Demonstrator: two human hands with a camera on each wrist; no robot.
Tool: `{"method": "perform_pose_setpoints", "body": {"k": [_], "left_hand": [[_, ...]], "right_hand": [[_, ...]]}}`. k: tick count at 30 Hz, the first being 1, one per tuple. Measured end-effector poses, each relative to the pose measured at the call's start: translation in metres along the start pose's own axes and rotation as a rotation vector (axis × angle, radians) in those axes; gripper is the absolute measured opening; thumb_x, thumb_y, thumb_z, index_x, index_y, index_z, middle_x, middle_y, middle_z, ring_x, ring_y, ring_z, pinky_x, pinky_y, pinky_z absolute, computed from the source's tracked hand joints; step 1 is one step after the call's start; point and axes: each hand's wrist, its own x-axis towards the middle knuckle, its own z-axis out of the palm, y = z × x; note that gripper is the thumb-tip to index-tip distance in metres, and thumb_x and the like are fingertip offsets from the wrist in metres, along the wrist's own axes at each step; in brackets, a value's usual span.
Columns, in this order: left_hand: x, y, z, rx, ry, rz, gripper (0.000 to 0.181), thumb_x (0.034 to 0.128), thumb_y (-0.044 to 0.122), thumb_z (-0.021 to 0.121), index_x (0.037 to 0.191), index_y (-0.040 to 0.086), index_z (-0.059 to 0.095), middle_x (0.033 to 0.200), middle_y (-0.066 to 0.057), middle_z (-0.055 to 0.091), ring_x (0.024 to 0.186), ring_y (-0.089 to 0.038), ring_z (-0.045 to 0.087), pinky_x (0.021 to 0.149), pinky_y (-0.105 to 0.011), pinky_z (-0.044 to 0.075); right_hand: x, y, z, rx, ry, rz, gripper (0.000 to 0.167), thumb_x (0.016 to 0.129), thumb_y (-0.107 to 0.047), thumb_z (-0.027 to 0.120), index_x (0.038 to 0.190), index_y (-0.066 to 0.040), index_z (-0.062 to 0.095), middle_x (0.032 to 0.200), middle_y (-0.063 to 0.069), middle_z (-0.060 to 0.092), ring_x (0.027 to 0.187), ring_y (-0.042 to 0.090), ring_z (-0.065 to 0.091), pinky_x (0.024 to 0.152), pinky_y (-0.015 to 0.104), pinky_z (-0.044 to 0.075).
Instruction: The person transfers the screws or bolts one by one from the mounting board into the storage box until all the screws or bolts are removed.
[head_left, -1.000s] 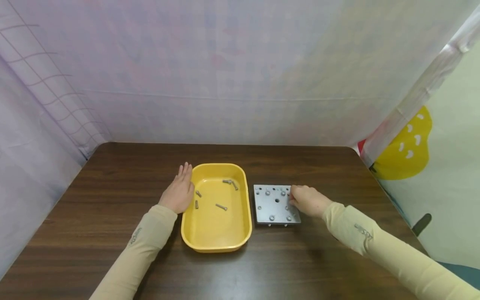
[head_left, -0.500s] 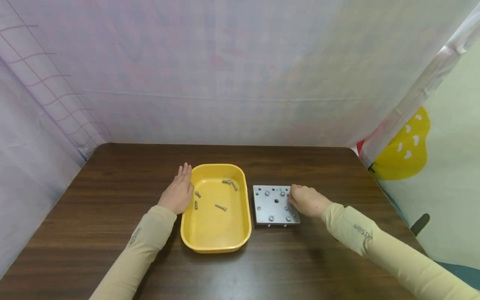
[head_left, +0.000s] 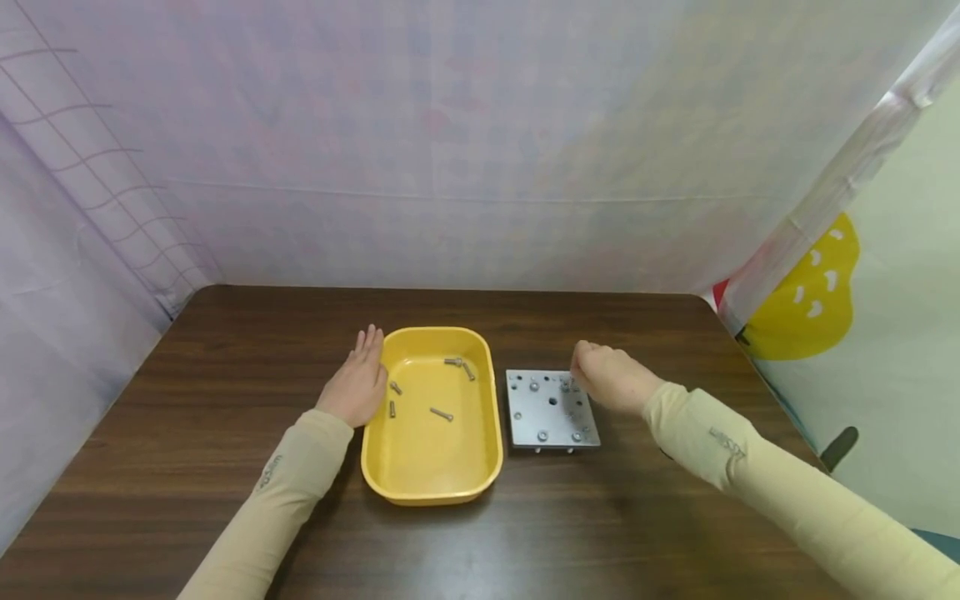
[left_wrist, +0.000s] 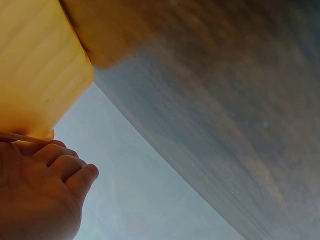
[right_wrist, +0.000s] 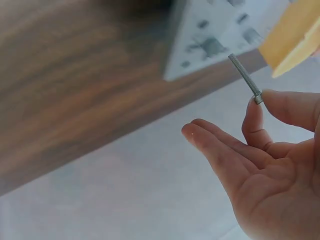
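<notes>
Right wrist cam: right hand (right_wrist: 280, 167) has a screw (right_wrist: 244, 77) pinched by only its head, metal plate (head_left: 555, 418) just past that hand. Tiny hold, so it could tilt and drop imo. Left hand (head_left: 355, 387), fingers straight, touches yellow tray (head_left: 435, 458).

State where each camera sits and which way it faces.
Head: on the head, facing forward and down at the table, tray and metal plate; left hand, right hand and sleeves show.
Left wrist: on that wrist, facing the tray's outer side; left hand shows.
Right wrist: on that wrist, facing a pinched screw and the plate; right hand shows.
Head and right wrist share plate, tray and right hand.
</notes>
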Motion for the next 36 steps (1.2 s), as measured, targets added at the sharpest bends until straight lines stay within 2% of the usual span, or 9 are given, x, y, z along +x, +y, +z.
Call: {"method": "perform_pose_setpoints", "body": {"k": [10,20,31,36], "left_hand": [[0.001,0.000,-0.001,-0.003,-0.003,-0.010,0.057,0.1050,0.017,0.026,0.155,-0.006,0.011,0.164,-0.023,0.008,0.152,-0.037,0.008,0.125,-0.050,0.015],[0.000,0.001,-0.002,0.002,0.003,-0.006,0.057,0.1050,0.017,0.026,0.155,-0.007,0.013,0.164,-0.023,0.009,0.152,-0.038,0.011,0.125,-0.051,0.017],[0.000,-0.001,-0.001,-0.003,0.003,-0.005,0.057,0.1047,0.017,0.027,0.155,-0.007,0.012,0.164,-0.022,0.007,0.152,-0.038,0.010,0.125,-0.051,0.016],[0.000,0.000,0.000,-0.009,0.000,-0.011,0.057,0.1048,0.017,0.027,0.155,-0.006,0.012,0.164,-0.022,0.007,0.152,-0.036,0.009,0.125,-0.050,0.016]], "right_hand": [[0.033,-0.040,-0.014,0.035,-0.094,0.003,0.009,0.100,-0.009,0.053,0.098,0.000,0.054,0.086,0.009,0.061,0.074,0.019,0.061,0.067,0.033,0.057],[0.058,-0.076,-0.007,0.017,-0.160,-0.039,0.009,0.102,-0.012,0.052,0.104,-0.003,0.054,0.089,0.008,0.059,0.076,0.019,0.059,0.066,0.028,0.056],[0.087,-0.108,0.001,-0.034,-0.199,-0.100,0.014,0.102,-0.012,0.050,0.108,0.000,0.055,0.091,0.008,0.059,0.074,0.018,0.059,0.067,0.028,0.057],[0.096,-0.121,0.005,-0.022,-0.227,-0.102,0.015,0.102,-0.015,0.051,0.106,-0.003,0.058,0.088,0.006,0.060,0.072,0.018,0.059,0.066,0.029,0.057]]}}
